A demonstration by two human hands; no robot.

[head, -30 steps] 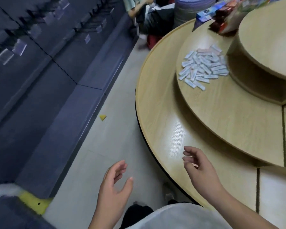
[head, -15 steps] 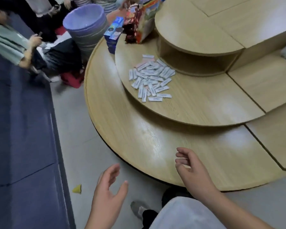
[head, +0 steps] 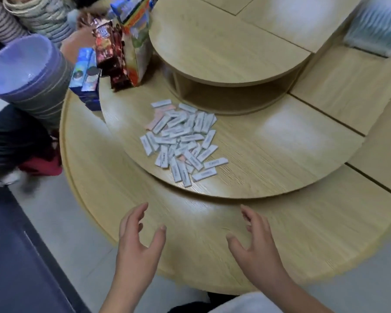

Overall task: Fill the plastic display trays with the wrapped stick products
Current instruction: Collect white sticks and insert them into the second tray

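Low in the frame, the left hand (head: pixel 138 242) and right hand (head: pixel 255 247) hover spread wide, holding nothing, over the bare curved rim of the lower tabletop (head: pixel 95 177). At centre frame, the wrapped sticks (head: pixel 181 141) lie flat in a loose heap near the middle tier's (head: pixel 269 159) front edge, their long axes pointing every way. Their print is too blurred to read.

head cam | faces forward-down | close above wooden stand (head: pixel 303 245) | possibly tilted, edges blurred
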